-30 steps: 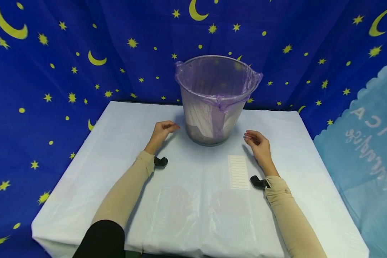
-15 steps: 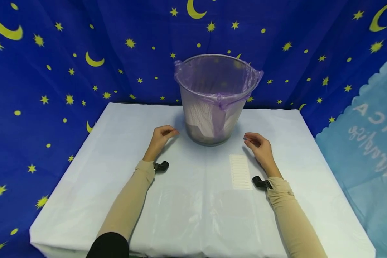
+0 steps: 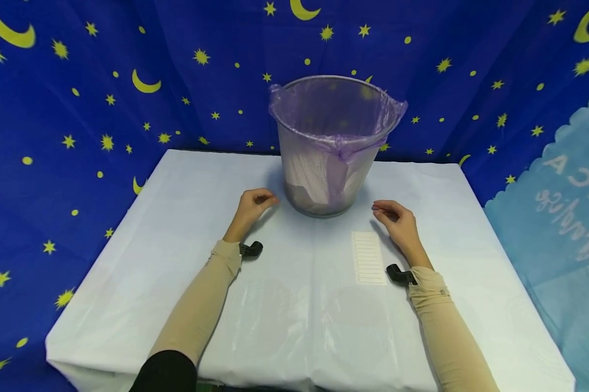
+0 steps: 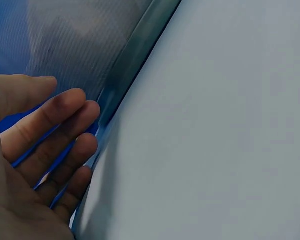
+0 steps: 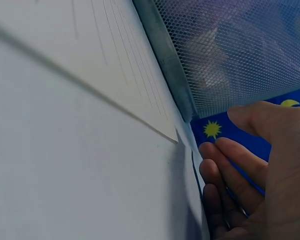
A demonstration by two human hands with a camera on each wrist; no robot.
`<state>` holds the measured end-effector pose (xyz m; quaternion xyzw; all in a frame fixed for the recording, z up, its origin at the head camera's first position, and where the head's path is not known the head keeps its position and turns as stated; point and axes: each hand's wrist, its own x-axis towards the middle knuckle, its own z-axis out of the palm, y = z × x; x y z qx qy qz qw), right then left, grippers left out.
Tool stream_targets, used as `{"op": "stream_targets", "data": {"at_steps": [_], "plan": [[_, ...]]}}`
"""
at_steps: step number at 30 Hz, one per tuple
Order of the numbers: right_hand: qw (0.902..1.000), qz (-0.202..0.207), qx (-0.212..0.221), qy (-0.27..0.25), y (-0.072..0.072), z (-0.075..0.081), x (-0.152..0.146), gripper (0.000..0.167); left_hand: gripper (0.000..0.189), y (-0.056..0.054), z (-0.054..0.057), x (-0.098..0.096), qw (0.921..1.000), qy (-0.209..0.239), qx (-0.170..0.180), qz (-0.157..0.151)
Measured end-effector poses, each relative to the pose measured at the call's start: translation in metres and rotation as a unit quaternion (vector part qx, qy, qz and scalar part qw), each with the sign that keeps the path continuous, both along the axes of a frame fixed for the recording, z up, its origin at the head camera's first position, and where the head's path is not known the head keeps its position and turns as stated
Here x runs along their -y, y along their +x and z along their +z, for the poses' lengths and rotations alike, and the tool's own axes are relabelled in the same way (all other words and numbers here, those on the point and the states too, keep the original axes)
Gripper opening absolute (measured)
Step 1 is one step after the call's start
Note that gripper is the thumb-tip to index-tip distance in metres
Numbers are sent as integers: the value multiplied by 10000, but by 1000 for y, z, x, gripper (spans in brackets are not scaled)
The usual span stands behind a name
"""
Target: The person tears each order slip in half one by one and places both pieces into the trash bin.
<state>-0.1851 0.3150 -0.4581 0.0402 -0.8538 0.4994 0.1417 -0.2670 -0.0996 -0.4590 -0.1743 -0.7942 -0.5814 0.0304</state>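
An upright waste bin (image 3: pixel 301 163) stands between two empty hands and a little beyond them, closer to the left one.
From the left: the person's left hand (image 3: pixel 252 207) is released, fingers loosely bent around nothing, its tips just beside the bin's base with a narrow gap; from it the bin lies rightward and away from the person. The bin's long axis runs vertically, widening to a rim draped with a purple bag (image 3: pixel 342 148). A lined sheet (image 3: pixel 368 258) lies flat on the bench (image 3: pixel 284 332), left of the right hand (image 3: pixel 399 226) and closer to the person. That hand, likewise relaxed and holding nothing, has the bin to its left and beyond, across a wider gap.
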Motion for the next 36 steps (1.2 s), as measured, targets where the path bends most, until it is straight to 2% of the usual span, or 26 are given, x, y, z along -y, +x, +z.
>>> {"op": "stream_targets", "data": {"at_steps": [5, 12, 20, 24, 29, 36], "plan": [[9996, 109, -34, 261, 1, -1, 1, 30, 14, 7, 0, -13, 9995, -201, -203, -148], [9968, 245, 195, 733, 4, -1, 5, 29, 14, 22, -2, -35, 9972, -349, -423, -505], [9959, 253, 242, 836, 3, 0, 5, 28, 6, 47, -2, -68, 9900, -424, -422, -1275], [9940, 398, 300, 976, 4, 0, 6, 30, 5, 51, -2, -70, 9900, -471, -332, -1291], [9883, 732, 323, 1301, 8, 5, 8, 33, 6, 51, -2, -69, 9901, -492, -395, -1254], [9691, 975, 432, 2225, 15, 24, 14, 48, 6, 51, -1, -69, 9896, -486, -434, -1281]]}}
